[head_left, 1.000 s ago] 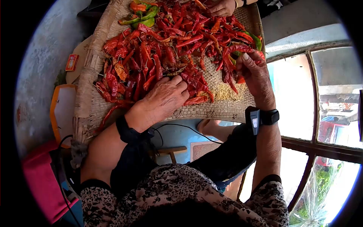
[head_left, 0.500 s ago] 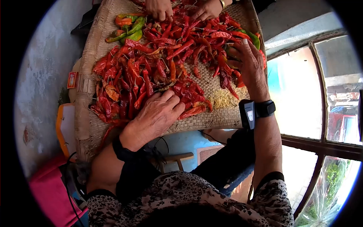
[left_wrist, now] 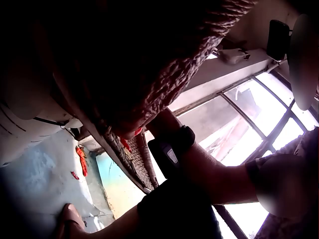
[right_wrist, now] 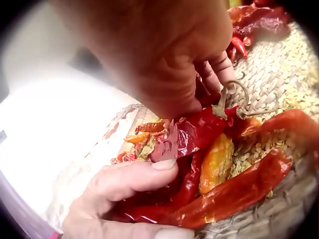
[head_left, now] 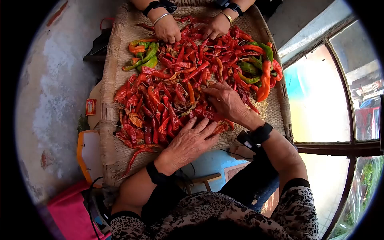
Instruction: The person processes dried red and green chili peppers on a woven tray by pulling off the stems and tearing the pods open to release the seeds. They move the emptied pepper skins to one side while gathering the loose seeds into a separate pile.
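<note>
Chillies, red, long, wrinkled and glossy-skinned, lie heaped across the middle of a rectangular tan woven tray. The wearer's left hand rests on the near edge of the heap, fingers spread and nearly straight, with no visible grip. The right hand reaches in just beside it, fingers bent down at a dark-red chilli with a curled dry stem; whether it pinches that pod cannot be told. For sound handling, the left hand should steady the heap with light pressure while the right lifts each pod near its stem; a hard squeeze would probably crack the thin skin and shed more of the pale flat seeds lying on the weave. Count: tray, one; wearer's hands, two; second person's hands, two, at the far side, fingertips in the heap, grip not discernible; groups of smooth green and orange peppers, two, one at the left side, one at the right; large smooth orange pepper, one, within the right group; small red box, one, outside the tray at left. Chillies and seeds overlap too heavily for counting.
</note>
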Action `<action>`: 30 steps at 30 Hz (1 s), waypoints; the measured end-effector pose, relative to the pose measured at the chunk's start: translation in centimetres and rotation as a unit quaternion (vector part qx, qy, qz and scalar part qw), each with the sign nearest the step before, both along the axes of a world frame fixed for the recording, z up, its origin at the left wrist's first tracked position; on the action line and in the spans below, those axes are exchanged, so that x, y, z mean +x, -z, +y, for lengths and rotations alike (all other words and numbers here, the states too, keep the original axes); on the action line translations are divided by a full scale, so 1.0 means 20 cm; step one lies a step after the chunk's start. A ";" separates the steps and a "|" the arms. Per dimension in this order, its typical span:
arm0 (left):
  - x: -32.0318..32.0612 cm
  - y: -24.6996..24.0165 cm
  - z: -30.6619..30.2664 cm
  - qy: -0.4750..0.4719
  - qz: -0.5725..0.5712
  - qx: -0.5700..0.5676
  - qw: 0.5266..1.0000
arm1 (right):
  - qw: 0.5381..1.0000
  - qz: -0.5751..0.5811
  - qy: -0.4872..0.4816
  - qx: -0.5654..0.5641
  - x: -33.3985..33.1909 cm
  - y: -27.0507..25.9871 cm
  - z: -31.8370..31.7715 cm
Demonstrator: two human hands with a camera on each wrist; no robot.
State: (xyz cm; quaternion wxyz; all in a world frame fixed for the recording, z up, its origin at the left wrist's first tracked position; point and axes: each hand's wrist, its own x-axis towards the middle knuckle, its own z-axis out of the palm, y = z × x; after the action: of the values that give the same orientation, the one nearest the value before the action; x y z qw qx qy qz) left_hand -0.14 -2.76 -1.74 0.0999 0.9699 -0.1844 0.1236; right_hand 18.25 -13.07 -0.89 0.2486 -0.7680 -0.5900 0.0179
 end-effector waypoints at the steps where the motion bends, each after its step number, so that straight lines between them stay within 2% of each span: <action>1: 0.00 0.00 0.00 -0.004 0.001 -0.002 1.000 | 0.999 0.047 -0.025 -0.001 -0.01 -0.03 0.00; 2: 0.00 0.01 0.01 -0.022 0.003 0.003 1.000 | 0.993 0.084 -0.066 0.045 0.00 -0.03 -0.01; 3: 0.01 0.00 0.02 -0.040 0.004 0.009 0.999 | 0.993 0.084 -0.069 0.043 -0.01 -0.06 -0.01; 6: 0.01 -0.04 0.05 -0.048 0.002 0.023 0.999 | 0.951 0.306 -0.015 0.045 -0.03 -0.17 -0.03; 7: 0.01 -0.05 0.06 -0.052 0.020 0.041 0.998 | 0.941 0.335 -0.008 0.045 0.01 -0.16 -0.04; 8: 0.01 -0.06 0.07 -0.062 -0.027 0.048 0.997 | 0.925 0.372 0.020 0.070 0.07 -0.17 -0.05; 9: 0.01 -0.06 0.07 -0.061 -0.026 0.049 0.997 | 0.907 0.408 0.048 0.093 0.12 -0.18 -0.06; 10: 0.01 -0.08 0.08 -0.088 -0.022 0.046 0.995 | 0.906 0.410 0.048 0.093 0.17 -0.18 -0.06; 11: 0.02 -0.08 0.09 -0.115 -0.018 0.045 0.992 | 0.920 0.315 0.122 0.199 0.22 -0.18 -0.05; 12: 0.03 -0.08 0.11 -0.123 -0.061 0.039 0.990 | 0.910 0.213 0.194 0.300 0.23 -0.18 -0.05; 13: 0.03 -0.07 0.12 -0.121 -0.059 0.041 0.990 | 0.908 0.214 0.196 0.301 0.22 -0.17 -0.07; 15: 0.03 -0.07 0.14 -0.146 -0.073 0.021 0.986 | 0.979 0.131 0.121 0.101 0.18 -0.15 -0.11; 16: 0.04 -0.08 0.14 -0.146 -0.067 0.011 0.987 | 0.985 0.148 0.081 -0.031 0.15 -0.13 -0.10; 17: 0.04 -0.09 0.14 -0.145 -0.064 0.013 0.987 | 0.990 0.137 0.037 -0.024 0.10 -0.07 -0.10; 19: 0.04 -0.10 0.14 -0.147 -0.068 0.005 0.987 | 0.993 0.012 0.056 -0.107 0.00 -0.02 -0.07; 23: 0.03 -0.12 0.15 -0.156 -0.063 -0.016 0.986 | 0.989 0.032 0.059 -0.130 0.01 0.01 -0.05; 25: 0.03 -0.12 0.15 -0.185 -0.072 -0.081 0.977 | 0.998 0.036 0.055 -0.021 0.04 -0.05 -0.06; 27: 0.03 -0.15 0.15 -0.179 -0.103 -0.088 0.974 | 0.987 0.141 0.071 -0.021 0.08 -0.12 -0.07; 29: 0.03 -0.17 0.14 -0.203 -0.095 -0.166 0.960 | 0.976 0.195 0.093 0.031 0.10 -0.17 -0.09; 30: 0.03 -0.15 0.14 -0.202 -0.109 -0.179 0.957 | 0.977 0.187 0.095 0.029 0.11 -0.19 -0.11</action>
State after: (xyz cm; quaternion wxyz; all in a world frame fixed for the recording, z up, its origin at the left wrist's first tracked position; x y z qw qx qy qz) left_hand 0.49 0.05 1.36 0.2237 0.9338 0.0308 0.2775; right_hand 20.47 -15.19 2.88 0.3774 -0.7962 -0.4574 0.1200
